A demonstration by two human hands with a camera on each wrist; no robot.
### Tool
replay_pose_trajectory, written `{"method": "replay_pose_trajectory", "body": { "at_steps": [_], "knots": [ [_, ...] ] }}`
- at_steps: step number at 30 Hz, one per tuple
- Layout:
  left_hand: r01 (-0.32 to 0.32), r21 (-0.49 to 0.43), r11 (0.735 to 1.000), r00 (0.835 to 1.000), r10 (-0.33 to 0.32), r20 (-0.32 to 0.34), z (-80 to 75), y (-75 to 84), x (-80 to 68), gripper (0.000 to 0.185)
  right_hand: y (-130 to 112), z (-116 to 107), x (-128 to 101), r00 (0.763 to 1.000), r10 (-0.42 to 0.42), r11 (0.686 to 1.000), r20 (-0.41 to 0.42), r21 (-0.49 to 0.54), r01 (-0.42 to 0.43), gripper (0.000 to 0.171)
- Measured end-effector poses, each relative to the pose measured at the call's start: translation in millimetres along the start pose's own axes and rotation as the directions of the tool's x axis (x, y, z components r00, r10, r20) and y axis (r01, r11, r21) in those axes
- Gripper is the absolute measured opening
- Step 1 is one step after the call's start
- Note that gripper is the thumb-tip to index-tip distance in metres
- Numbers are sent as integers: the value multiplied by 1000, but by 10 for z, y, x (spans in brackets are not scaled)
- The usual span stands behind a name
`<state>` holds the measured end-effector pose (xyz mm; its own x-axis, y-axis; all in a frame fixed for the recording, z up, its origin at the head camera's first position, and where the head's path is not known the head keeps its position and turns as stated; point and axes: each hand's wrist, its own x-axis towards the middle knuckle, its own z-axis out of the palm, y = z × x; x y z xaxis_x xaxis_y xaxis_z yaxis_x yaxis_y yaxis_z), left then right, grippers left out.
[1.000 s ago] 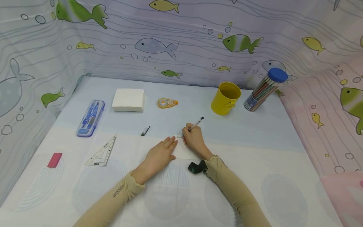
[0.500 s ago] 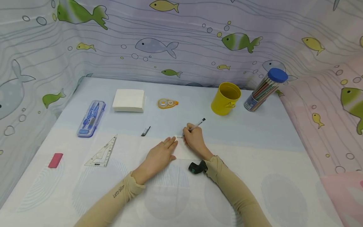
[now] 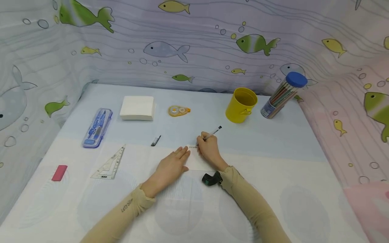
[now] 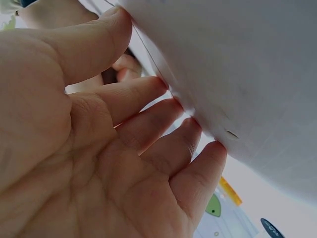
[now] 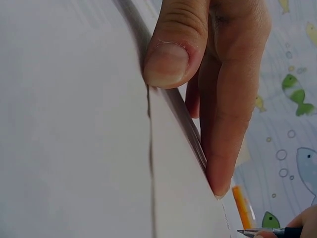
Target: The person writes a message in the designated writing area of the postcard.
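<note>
The left hand [image 3: 170, 166] lies flat, fingers straight, pressing a small white card [image 3: 197, 161] at the table's [image 3: 273, 162] middle, while the right hand [image 3: 209, 148] pinches a pen [image 3: 212, 133] with its tip at the card's far edge. Writing cleanly calls for steady downward pressure and short strokes. The written marks are too small to read, and the hands cover much of the card.
</note>
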<state>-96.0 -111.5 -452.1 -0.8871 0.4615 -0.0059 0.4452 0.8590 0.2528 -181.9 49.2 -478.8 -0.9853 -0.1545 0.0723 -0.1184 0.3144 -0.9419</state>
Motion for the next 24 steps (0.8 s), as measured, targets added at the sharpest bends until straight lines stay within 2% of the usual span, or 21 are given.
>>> {"method": "replay_pose_trajectory", "body": {
  "at_steps": [5,8,16,21,24],
  "knots": [
    [-4,10,1000,1000,4,2,20,-7,2,58,-229,-73,-85,1000,0,1000,17,29,0,37],
    [-1,6,1000,1000,1,-4,16,-10,5,57,-253,-67,-87,1000,-14,1000,20,11,14,36],
    [-5,-1,1000,1000,5,-3,9,-5,4,57,105,25,29,999,-25,1000,-29,-10,24,38],
    [-1,-11,1000,1000,1,-1,12,0,8,57,122,18,33,999,-24,1000,-31,-2,24,37],
    [3,-14,1000,1000,-3,2,15,-1,9,57,23,0,4,1000,-10,1000,-14,-12,10,37]
  ]
}}
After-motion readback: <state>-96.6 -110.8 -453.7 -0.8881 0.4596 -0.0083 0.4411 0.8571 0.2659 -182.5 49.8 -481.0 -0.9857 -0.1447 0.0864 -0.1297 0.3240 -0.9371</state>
